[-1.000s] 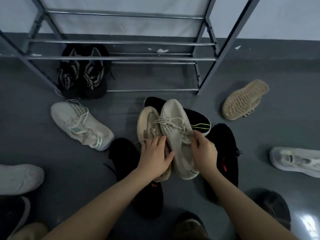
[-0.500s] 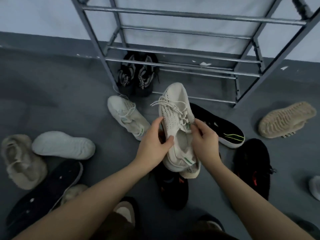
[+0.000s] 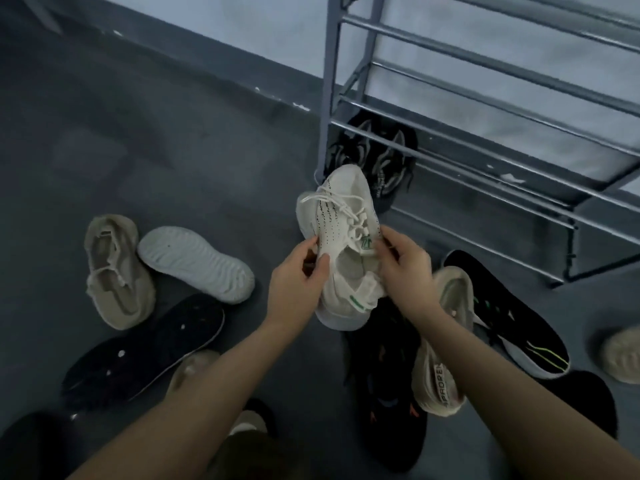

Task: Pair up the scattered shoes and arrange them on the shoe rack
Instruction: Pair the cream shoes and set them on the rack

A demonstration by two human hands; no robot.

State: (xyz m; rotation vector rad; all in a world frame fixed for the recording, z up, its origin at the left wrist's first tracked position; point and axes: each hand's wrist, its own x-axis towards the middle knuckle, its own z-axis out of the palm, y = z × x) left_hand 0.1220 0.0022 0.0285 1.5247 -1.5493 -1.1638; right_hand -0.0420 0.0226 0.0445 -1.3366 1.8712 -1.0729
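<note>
Above the floor, both hands (image 3: 298, 282) grip a perforated knit sneaker (image 3: 341, 244).

Single head-worn wide-angle view, looking forward and steeply down over both forearms at the floor (image 3: 145, 140); near field at arm's reach, the shoe rack (image 3: 491, 109) tilted across the upper right, straight lines bowed at the edges

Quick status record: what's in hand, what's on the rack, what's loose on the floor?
held: white laced sneaker, gripped by left hand and right hand
rack: black pair on the bottom tier of the shoe rack
floor left: beige shoe, white shoe sole-up, black shoe
floor right: beige shoe with lettered heel tab, black shoe with green line
</note>
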